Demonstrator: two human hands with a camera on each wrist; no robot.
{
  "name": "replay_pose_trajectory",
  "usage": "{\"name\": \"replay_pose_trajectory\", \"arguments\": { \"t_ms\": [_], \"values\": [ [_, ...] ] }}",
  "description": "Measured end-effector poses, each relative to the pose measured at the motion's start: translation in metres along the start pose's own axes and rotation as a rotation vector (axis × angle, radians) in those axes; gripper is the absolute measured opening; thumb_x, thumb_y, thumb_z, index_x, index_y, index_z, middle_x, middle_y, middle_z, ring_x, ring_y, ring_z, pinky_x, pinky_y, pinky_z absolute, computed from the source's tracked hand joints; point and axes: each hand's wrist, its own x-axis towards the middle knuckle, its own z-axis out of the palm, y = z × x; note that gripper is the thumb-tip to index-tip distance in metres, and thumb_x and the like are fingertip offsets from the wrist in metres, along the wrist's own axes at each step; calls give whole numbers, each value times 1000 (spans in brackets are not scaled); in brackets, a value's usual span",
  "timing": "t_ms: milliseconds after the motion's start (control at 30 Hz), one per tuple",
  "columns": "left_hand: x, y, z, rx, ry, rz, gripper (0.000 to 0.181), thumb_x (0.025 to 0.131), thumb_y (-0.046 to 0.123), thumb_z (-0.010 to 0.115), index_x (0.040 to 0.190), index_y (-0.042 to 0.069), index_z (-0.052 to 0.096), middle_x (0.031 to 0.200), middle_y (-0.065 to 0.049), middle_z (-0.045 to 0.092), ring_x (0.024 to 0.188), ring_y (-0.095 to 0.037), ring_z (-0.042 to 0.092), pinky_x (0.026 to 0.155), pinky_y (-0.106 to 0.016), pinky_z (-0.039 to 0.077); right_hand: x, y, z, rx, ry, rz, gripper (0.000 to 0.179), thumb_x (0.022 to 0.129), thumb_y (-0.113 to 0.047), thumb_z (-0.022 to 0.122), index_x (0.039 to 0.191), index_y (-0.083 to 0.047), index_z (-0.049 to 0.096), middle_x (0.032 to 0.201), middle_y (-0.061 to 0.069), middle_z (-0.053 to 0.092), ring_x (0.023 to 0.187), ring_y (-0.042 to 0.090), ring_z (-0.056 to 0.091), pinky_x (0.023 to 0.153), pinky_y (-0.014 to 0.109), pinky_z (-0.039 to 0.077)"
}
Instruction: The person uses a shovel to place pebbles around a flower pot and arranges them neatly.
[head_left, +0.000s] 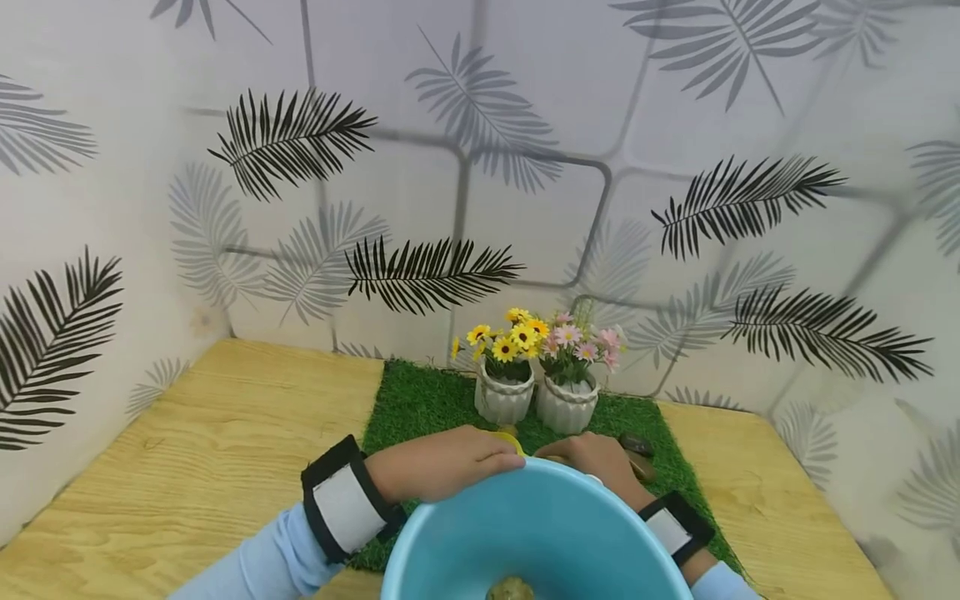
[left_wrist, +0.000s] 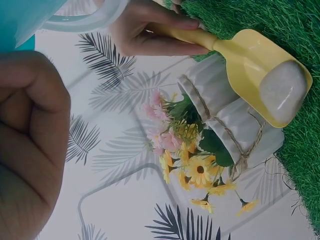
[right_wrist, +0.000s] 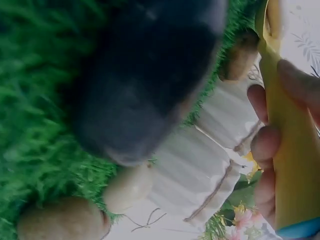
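Bench (head_left: pixel 187 467) with a yellow wood-grain top extends across the left of the head view, meeting a leaf-patterned wall (head_left: pixel 540 217). Next we record the left hand (head_left: pixel 446 462), banded at the wrist above a light blue sleeve (head_left: pixel 258 550); its fingers are curled on the rim of a blue bucket (head_left: pixel 540 517). We note one brownish stone (head_left: pixel 512 588) inside the bucket, partly cut off by the frame. Beyond the rim, on a green turf mat (head_left: pixel 420 400), we find a white pot of yellow flowers (head_left: pixel 504 400) and, just beside it to the right, a white pot of pink flowers (head_left: pixel 568 408). Between bucket and pots we locate a yellow scoop (left_wrist: pixel 240 65), outside the bucket, bearing a pale stone (left_wrist: pixel 283 90) in its blade. We observe the right hand (head_left: pixel 596 462) on the bucket's far side, fingers closed around the scoop's handle. Right of that hand, we list a dark stone (head_left: pixel 636 444) and a brown stone (head_left: pixel 641 467), both on the mat.
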Motion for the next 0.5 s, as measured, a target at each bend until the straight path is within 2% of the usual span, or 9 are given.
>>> {"name": "replay_pose_trajectory", "arguments": {
  "t_ms": [100, 133, 200, 300, 400, 500],
  "values": [
    [0, 0, 0, 0, 5, 3, 35, 104, 37, 31, 105, 20, 62, 87, 5, 61, 76, -4, 61, 71, -23, 49, -3, -4, 3, -81, 42, 36, 19, 85, -35, 65, 103, -32, 72, 58, -12, 58, 47, 2, 41, 47, 22, 39],
    [0, 0, 0, 0, 5, 8, 35, 104, 37, 31, 105, 20, 62, 87, 5, 61, 75, -4, 61, 71, -22, 49, -5, -5, 4, -112, 64, 24, 20, 85, -35, 65, 104, -31, 71, 59, -11, 58, 46, 3, 41, 47, 22, 39],
    [0, 1, 0, -1, 3, 21, 35, 104, 36, 31, 107, 21, 62, 89, 6, 62, 76, -3, 61, 72, -22, 49, -7, -4, 5, -204, 132, -40, 24, 84, -38, 64, 106, -28, 70, 65, -9, 63, 48, 5, 44, 49, 23, 40],
    [2, 1, 0, 11, 1, 37, 36, 104, 35, 31, 102, 20, 63, 84, 7, 60, 73, -3, 59, 70, -21, 49, -11, 2, 7, -416, 302, -180, 30, 87, -43, 57, 107, -24, 69, 84, -7, 69, 58, 9, 54, 55, 24, 41],
    [2, 1, 0, 18, 0, 28, 36, 104, 36, 30, 101, 20, 62, 83, 7, 60, 73, -2, 59, 70, -21, 48, -13, 10, 10, -593, 481, -259, 47, 100, -47, 30, 107, -21, 68, 93, -3, 69, 67, 15, 59, 58, 27, 42],
    [2, 1, 0, 13, -2, 12, 36, 104, 36, 30, 105, 21, 63, 88, 8, 63, 76, -2, 61, 72, -22, 49, -15, 15, 10, -622, 556, -254, 69, 103, -44, 5, 107, -17, 69, 95, 1, 69, 70, 18, 61, 59, 31, 44]
  ]
}}
